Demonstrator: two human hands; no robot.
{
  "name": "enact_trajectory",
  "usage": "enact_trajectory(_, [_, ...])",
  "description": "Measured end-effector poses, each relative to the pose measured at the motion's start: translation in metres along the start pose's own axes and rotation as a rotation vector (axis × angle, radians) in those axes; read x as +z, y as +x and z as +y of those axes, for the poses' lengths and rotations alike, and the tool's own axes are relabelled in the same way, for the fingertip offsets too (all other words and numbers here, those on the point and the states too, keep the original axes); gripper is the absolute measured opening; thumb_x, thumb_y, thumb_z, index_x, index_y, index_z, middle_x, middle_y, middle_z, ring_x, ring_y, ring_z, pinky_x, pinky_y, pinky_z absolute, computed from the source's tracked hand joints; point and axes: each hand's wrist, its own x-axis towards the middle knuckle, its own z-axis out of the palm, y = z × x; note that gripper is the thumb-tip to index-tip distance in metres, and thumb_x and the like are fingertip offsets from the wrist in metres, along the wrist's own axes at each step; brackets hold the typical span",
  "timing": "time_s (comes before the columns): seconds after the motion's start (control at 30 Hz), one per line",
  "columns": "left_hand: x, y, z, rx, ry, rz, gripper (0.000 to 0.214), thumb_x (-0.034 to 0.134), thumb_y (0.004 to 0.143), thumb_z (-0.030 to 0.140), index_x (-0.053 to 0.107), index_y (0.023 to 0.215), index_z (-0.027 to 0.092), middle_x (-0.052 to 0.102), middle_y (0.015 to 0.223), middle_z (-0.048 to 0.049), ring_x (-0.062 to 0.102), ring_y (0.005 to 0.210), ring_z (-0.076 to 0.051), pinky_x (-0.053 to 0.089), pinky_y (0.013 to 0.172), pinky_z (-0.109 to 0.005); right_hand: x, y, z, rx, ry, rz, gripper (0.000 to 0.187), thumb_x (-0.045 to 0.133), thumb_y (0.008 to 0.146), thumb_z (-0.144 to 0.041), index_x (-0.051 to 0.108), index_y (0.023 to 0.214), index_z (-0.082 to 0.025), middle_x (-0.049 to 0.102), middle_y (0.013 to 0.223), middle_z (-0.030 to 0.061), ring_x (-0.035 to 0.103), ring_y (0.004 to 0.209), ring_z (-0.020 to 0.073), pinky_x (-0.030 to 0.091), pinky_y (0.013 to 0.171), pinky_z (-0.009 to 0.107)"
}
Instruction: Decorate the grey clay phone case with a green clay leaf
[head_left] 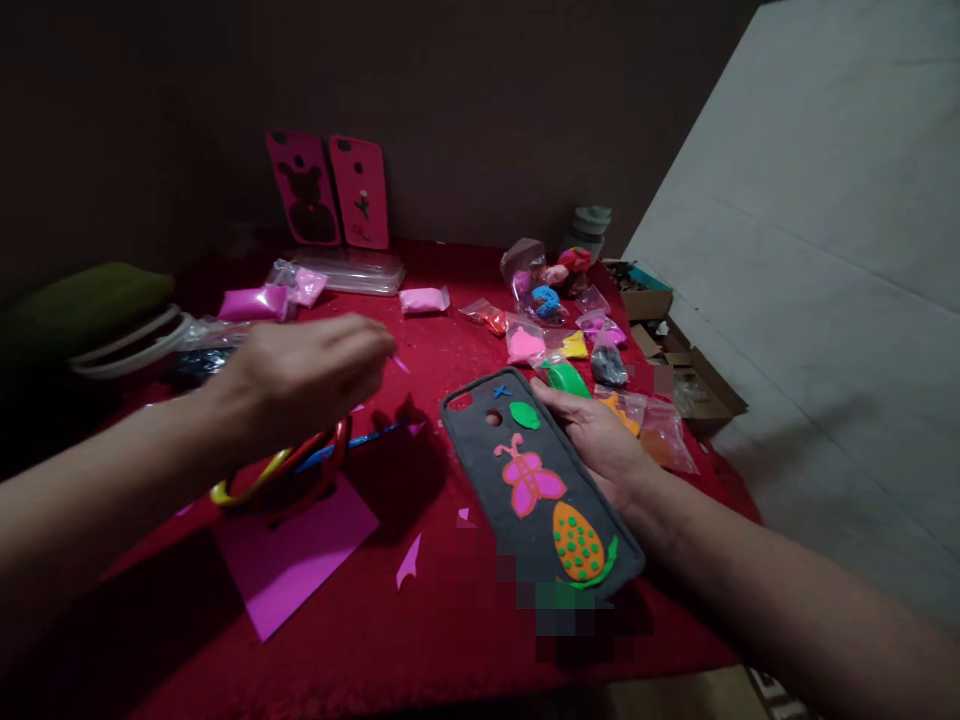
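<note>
My right hand (600, 435) grips the right edge of a grey phone case (480, 450) held tilted above the red table. The case bears a pink butterfly (529, 480), an orange egg shape with green dots (577, 542), a green leaf (523, 414) and a small blue star. My left hand (307, 375) hovers left of the case, fingers pinched on a tiny pink scrap (400, 364). Beneath that hand lie scissors with red and yellow handles (289, 468) and a blue stick (360, 441).
A pink sheet (296, 555) and pink offcuts lie on the red cloth (420, 620). Several bags of coloured clay (555, 335) sit at the back right, with pink packets (255, 302) at the back left. Two pink cases (330, 190) lean on the wall. Cardboard boxes (690, 375) stand off the right edge.
</note>
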Motion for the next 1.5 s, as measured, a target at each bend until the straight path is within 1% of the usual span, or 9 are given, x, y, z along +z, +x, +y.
enact_trajectory(0.03, [-0.008,0.002,0.006,-0.236,-0.184,0.191,0.011,0.058,0.092,0.023,0.066,0.088,0.017,0.072,0.083,-0.0014,0.065,0.073,-0.013,0.052,0.069,-0.027,-0.001,0.0,0.001,0.007,-0.001,-0.015,0.051,0.034,0.106,-0.033,0.072,0.078,-0.013,0.074,0.063,0.0084,0.073,0.061,0.0189,0.062,0.082,0.036])
enact_trajectory(0.1, [-0.022,0.008,0.023,-0.391,-0.343,0.336,0.012,0.051,0.093,0.019,0.062,0.095,0.016,0.071,0.083,0.0008,0.07,0.072,-0.012,0.056,0.068,-0.026,-0.002,0.001,0.002,0.012,0.004,-0.055,0.051,0.031,0.107,-0.031,0.072,0.083,-0.012,0.075,0.066,0.0098,0.075,0.068,0.0207,0.062,0.084,0.039])
enact_trajectory(0.13, [-0.028,0.011,0.032,-0.532,-0.601,0.402,0.008,0.052,0.087,0.015,0.06,0.087,0.015,0.069,0.079,0.002,0.07,0.065,-0.011,0.057,0.064,-0.026,-0.002,0.0,0.002,0.009,0.008,-0.078,0.052,0.03,0.107,-0.03,0.072,0.084,-0.012,0.075,0.067,0.0103,0.076,0.069,0.0212,0.061,0.085,0.04])
enact_trajectory(0.2, [-0.035,0.017,0.048,-0.781,-0.998,0.365,0.004,0.053,0.081,0.012,0.056,0.08,0.015,0.068,0.074,0.0024,0.07,0.058,-0.012,0.057,0.058,-0.026,-0.003,0.0,0.003,0.001,0.009,-0.116,0.053,0.028,0.107,-0.029,0.072,0.083,-0.011,0.075,0.068,0.0111,0.075,0.067,0.0203,0.062,0.083,0.038])
enact_trajectory(0.3, [-0.032,0.022,0.067,-0.939,-1.318,0.252,0.009,0.054,0.08,0.012,0.057,0.073,0.017,0.068,0.069,0.0015,0.066,0.051,-0.012,0.055,0.049,-0.024,-0.005,0.0,0.005,-0.009,0.001,-0.154,0.054,0.028,0.107,-0.029,0.072,0.081,-0.011,0.075,0.067,0.0107,0.072,0.059,0.017,0.061,0.077,0.032])
enact_trajectory(0.47, [-0.018,0.02,0.085,-0.901,-1.424,0.1,0.014,0.063,0.084,0.016,0.064,0.07,0.019,0.063,0.055,0.0033,0.06,0.045,-0.01,0.052,0.043,-0.02,-0.007,0.002,0.007,-0.016,-0.003,-0.182,0.049,0.032,0.107,-0.03,0.072,0.085,-0.013,0.076,0.069,0.0084,0.071,0.06,0.0164,0.061,0.074,0.03])
enact_trajectory(0.67, [-0.016,0.01,0.089,-0.735,-1.279,0.061,0.008,0.075,0.079,0.021,0.074,0.072,0.025,0.064,0.051,0.0064,0.057,0.043,-0.007,0.046,0.042,-0.014,0.001,-0.002,0.008,-0.013,0.038,-0.134,0.047,0.033,0.107,-0.021,0.068,0.075,-0.015,0.072,0.063,0.0036,0.067,0.054,0.0124,0.058,0.065,0.023])
enact_trajectory(0.9, [-0.012,0.006,0.082,-0.794,-1.261,0.044,0.008,0.078,0.074,0.021,0.077,0.069,0.026,0.074,0.069,0.0033,0.068,0.063,-0.012,0.055,0.055,-0.018,-0.003,-0.002,0.014,-0.023,-0.005,-0.147,0.033,0.045,0.103,-0.02,0.069,0.081,-0.014,0.069,0.063,0.0019,0.064,0.055,0.0126,0.055,0.064,0.024])
enact_trajectory(1.5, [-0.011,0.007,0.08,-0.755,-1.101,-0.017,0.009,0.08,0.073,0.026,0.078,0.064,0.026,0.068,0.062,0.0026,0.063,0.057,-0.01,0.055,0.052,-0.016,-0.001,-0.003,0.022,-0.076,-0.079,-0.264,0.031,0.046,0.099,-0.013,0.069,0.078,-0.014,0.067,0.068,0.0005,0.063,0.061,0.0101,0.052,0.065,0.021])
